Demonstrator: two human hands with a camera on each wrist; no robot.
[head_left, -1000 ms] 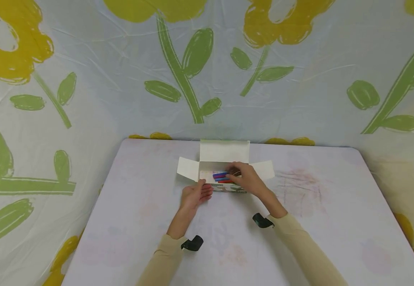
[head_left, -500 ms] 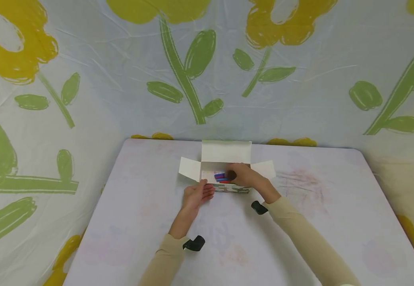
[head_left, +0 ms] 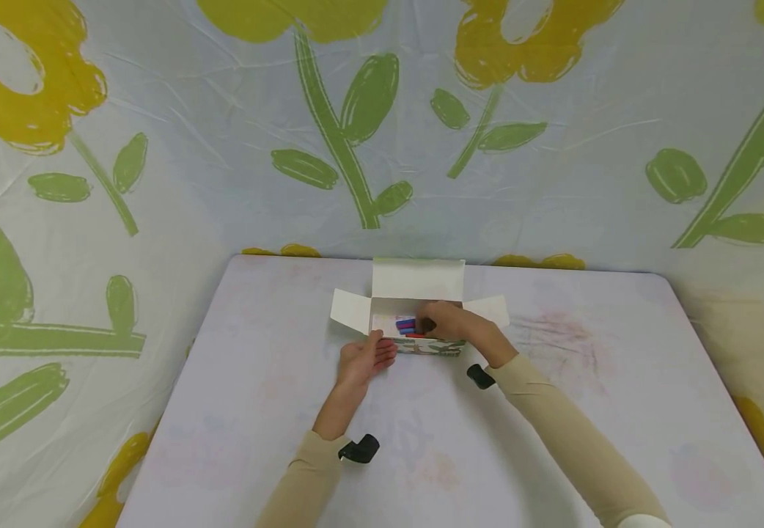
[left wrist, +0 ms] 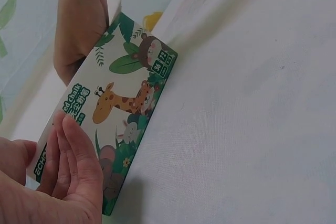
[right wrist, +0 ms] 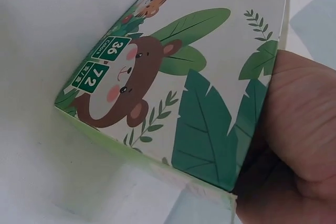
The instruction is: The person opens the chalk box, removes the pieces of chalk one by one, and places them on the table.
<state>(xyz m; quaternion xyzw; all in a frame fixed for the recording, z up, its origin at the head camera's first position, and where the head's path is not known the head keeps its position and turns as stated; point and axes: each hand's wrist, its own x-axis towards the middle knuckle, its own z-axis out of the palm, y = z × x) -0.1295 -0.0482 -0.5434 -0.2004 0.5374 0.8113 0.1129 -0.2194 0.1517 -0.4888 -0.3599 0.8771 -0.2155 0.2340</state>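
Note:
A white cardboard chalk box (head_left: 448,347) with printed animals and leaves stands with its flaps spread at the far middle of the table. Blue, purple and red chalk sticks (head_left: 405,324) lie inside, beside my right hand (head_left: 446,321). That hand reaches down into the box, and in the right wrist view the front wall hides its fingertips; I cannot tell whether they grip any chalk. My left hand (head_left: 357,361) holds the box at its front left, thumb at the rim and fingers (left wrist: 79,145) flat along the printed front.
The pale table (head_left: 256,469) carries faint colored smudges, and reddish scribbles (head_left: 556,341) show right of the box. A flower-printed cloth (head_left: 223,147) hangs behind and at the sides. The box's back flap (head_left: 418,280) stands up near the table's far edge.
My right hand has gone deeper into the box, and its forearm has moved forward. Less of the chalk shows beside it now. The left hand keeps its hold on the box.

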